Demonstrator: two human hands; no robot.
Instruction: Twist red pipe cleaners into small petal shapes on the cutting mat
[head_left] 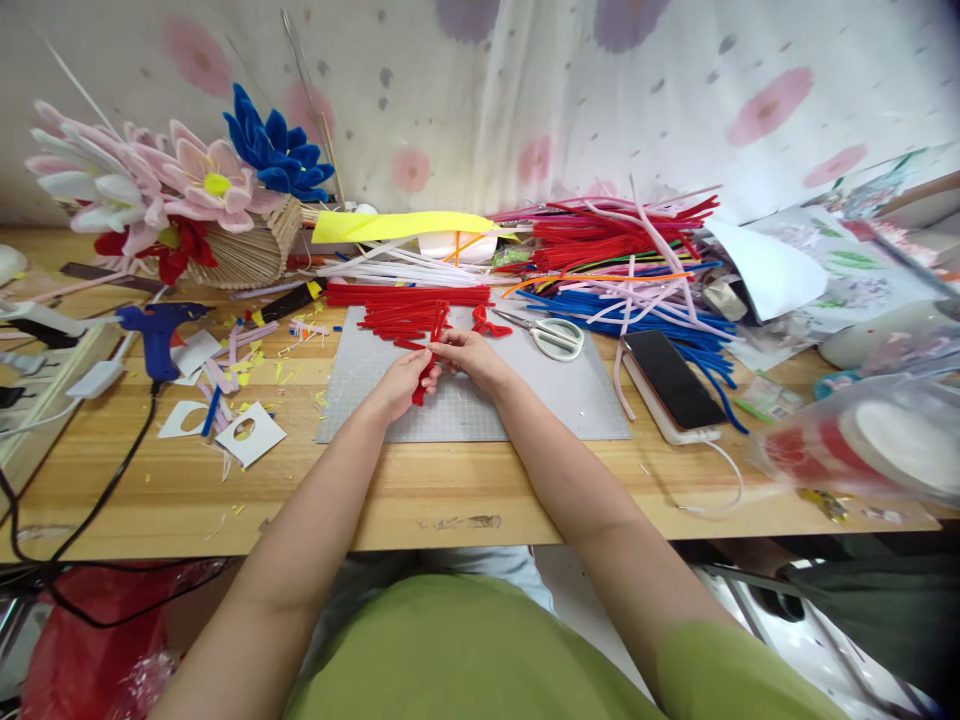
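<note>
Red pipe cleaners (437,325) are pinched between my two hands, over the grey cutting mat (525,410). My left hand (407,385) has its fingers closed round their lower part, where a red end pokes out below. From the right, my right hand (471,358) grips them with thumb and fingertips, touching the left. Just beyond lies a pile of short red pipe cleaner pieces (386,318). A bent red piece (489,324) rests right of the pile, beside scissors (556,337) with pale handles. Exactly how the held pieces are joined is too small to tell.
At left are a blue glue gun (159,330) with a black cord, paper scraps (251,434) and fuzzy flowers (214,180). Bundles of red (600,240) and blue pipe cleaners (645,325) lie behind. A phone (673,380) and a bagged cup (892,445) stand at right.
</note>
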